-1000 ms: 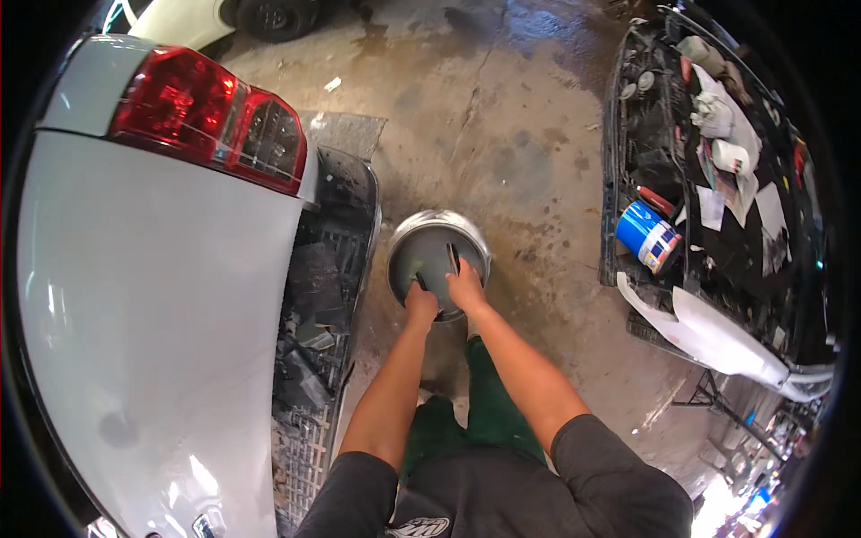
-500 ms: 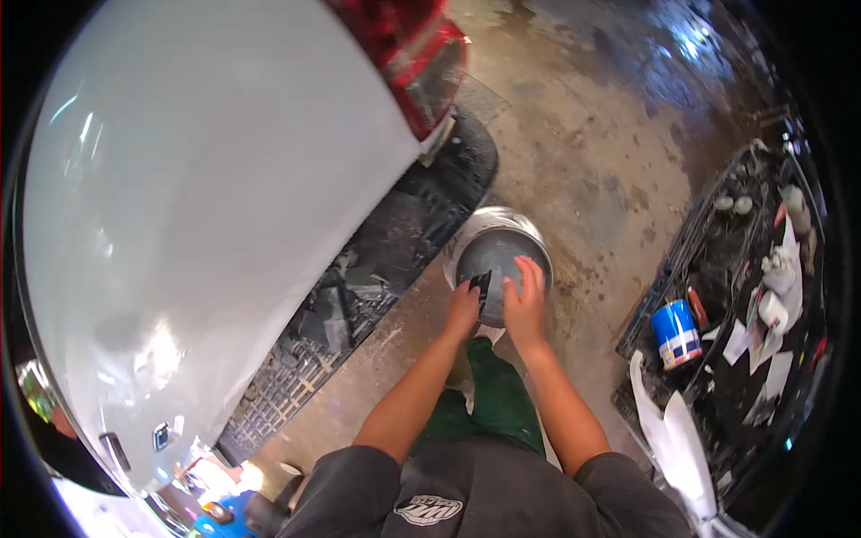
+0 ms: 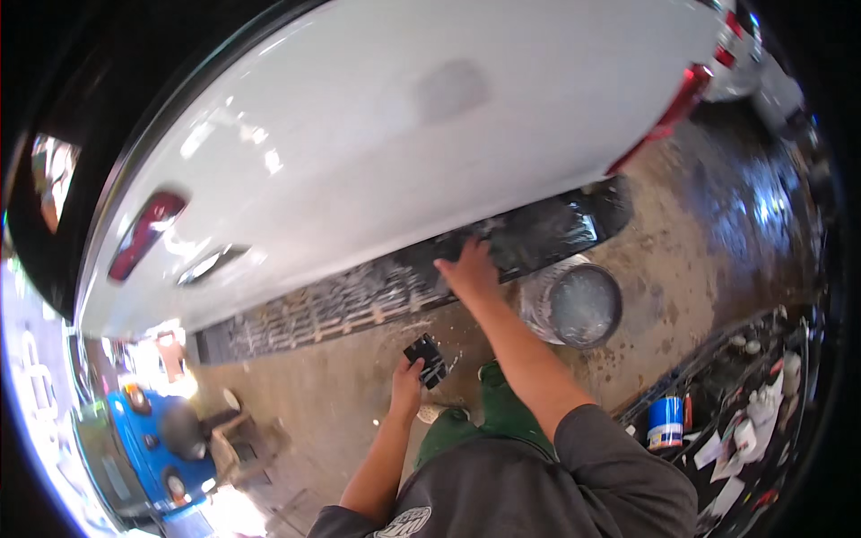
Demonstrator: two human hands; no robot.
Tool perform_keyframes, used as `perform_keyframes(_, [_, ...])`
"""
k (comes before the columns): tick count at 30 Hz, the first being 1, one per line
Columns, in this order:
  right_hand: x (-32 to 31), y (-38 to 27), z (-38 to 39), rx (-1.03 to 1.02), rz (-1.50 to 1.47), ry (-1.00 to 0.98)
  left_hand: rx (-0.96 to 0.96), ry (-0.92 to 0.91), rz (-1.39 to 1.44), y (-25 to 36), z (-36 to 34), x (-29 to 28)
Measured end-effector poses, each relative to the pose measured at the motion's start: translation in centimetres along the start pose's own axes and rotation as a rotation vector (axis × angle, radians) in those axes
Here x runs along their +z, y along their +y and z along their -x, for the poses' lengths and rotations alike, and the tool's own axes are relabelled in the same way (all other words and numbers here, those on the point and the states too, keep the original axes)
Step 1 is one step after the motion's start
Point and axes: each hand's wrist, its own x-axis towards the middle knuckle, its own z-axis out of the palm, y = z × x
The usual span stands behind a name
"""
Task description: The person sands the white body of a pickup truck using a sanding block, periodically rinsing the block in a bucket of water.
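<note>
My left hand (image 3: pixel 406 387) grips a thin black rectangular pad (image 3: pixel 425 360) with pale wet-looking streaks, held low in front of my legs. My right hand (image 3: pixel 473 273) reaches forward with thumb and fingers apart and nothing visible in it. Slightly blurred, it hovers over or touches the dark, dusty plastic step (image 3: pixel 547 229) of a vehicle; I cannot tell which. Beyond it spreads the glossy white body panel (image 3: pixel 359 161), marked by a dull grey patch (image 3: pixel 453 90). A bucket (image 3: pixel 538 307) of cloudy water stands on the floor right of my right forearm.
At the lower right lies a black tray-like part (image 3: pixel 641 403) loaded with a blue-and-white can (image 3: pixel 665 422), papers and rags. A red tail light (image 3: pixel 668 117) edges the panel. Far left are a blue vehicle (image 3: pixel 161 439) and clutter. The concrete floor (image 3: pixel 686 242) looks wet.
My view has turned left, showing more of the white panel. Both hands have left the bucket: the left, holding the black pad, is now left of it; the right reaches toward the step.
</note>
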Motion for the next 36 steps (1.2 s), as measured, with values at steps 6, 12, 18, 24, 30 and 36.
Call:
perform_keyframes(6, [2.3,0.0,-0.6,0.065,-0.066,0.112,0.064,0.090,0.398,4.4,7.4,-10.5])
perform_keyframes(12, [3.8,-1.8,3.0,-0.123,-0.102,0.381,0.243,0.057,0.537,6.5,12.1,-22.9])
perform_keyframes(18, [3.4,-6.3,7.7,-0.180,-0.554,0.138,0.297,-0.043,0.524,8.1,13.5,-28.2])
perform_keyframes(24, [15.3,-19.9,33.6,-0.312,-0.628,-0.584,0.316,0.213,0.356,8.1,15.8,-34.2])
perform_keyframes(30, [19.9,-23.8,41.1,-0.725,-0.484,-0.498,0.522,0.019,0.546,10.0,20.5,-34.2])
perform_keyframes(36, [18.4,-27.5,42.3,-1.131,-0.230,-0.431,0.406,0.117,0.269,11.9,23.1,-39.1])
